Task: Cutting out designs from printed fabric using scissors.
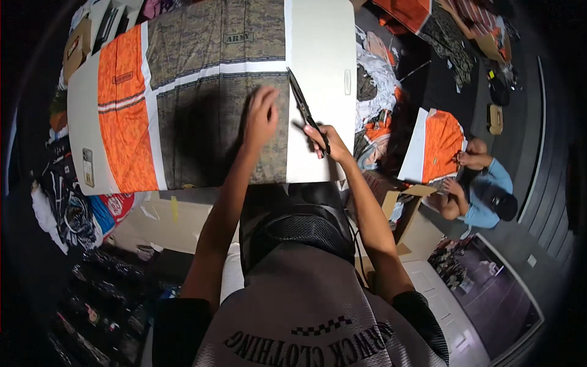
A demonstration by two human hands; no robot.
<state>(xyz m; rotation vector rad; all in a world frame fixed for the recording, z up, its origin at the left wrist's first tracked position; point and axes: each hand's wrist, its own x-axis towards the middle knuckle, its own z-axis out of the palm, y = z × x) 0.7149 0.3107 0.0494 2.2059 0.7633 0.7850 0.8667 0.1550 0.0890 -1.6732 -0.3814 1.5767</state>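
Observation:
My right hand (pixel 324 142) is closed around the handles of a pair of long black scissors (pixel 299 96). The blades point away from me, their tip at the right edge of the printed cloth, by a white band. My left hand (pixel 262 117) is over the dark camouflage cloth (pixel 202 122), slightly bent with thumb and fingers apart, holding nothing; whether it presses on the cloth I cannot tell. White strips border the camouflage panels, and an orange printed panel (pixel 125 140) adjoins them on the left. All this fabric lies spread on a white table (pixel 324 49).
A phone (pixel 88 166) lies at the table's left end. Heaped fabric (pixel 374 79) fills the floor to the right. Beyond it a person in a blue top (pixel 489 189) sits handling an orange cloth (pixel 441 147). An open cardboard box (pixel 400 205) stands near my right arm.

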